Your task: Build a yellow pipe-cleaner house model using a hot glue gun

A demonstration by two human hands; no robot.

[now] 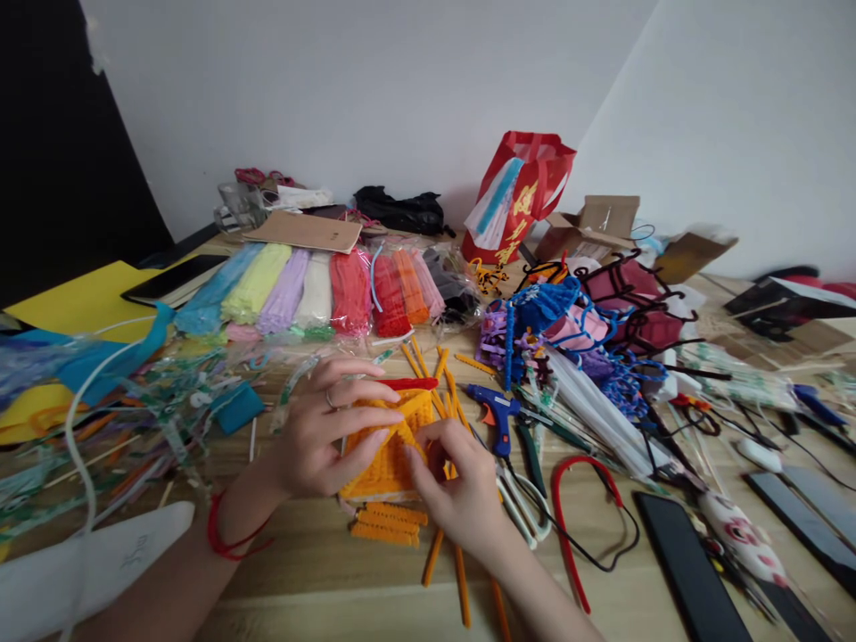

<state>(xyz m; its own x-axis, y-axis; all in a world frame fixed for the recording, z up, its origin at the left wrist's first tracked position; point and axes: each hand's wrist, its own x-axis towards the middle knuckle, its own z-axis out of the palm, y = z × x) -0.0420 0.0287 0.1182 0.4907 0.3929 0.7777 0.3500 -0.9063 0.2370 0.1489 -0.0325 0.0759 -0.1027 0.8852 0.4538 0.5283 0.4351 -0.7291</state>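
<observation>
An orange panel (374,465) built from fuzzy pipe cleaners lies on the table between my hands. My left hand (327,428) rests over its left and upper part, fingers stretched out and apart. Along the panel's top edge runs a red pipe cleaner (418,384). My right hand (465,481) is at the panel's right side, thumb and forefinger closed on an orange pipe cleaner strand; its fingertips are partly hidden. Just below lie short, crimped orange pieces (388,524). Loose orange pipe cleaners (463,584) extend under and beyond my right hand.
A blue glue gun (495,415), scissors (525,510), a bent red pipe cleaner (565,535) and a black phone (688,566) lie to the right. Bagged coloured pipe cleaners (314,290) line the back, near a red bag (518,201). Scraps and a white cable (75,437) cover the left.
</observation>
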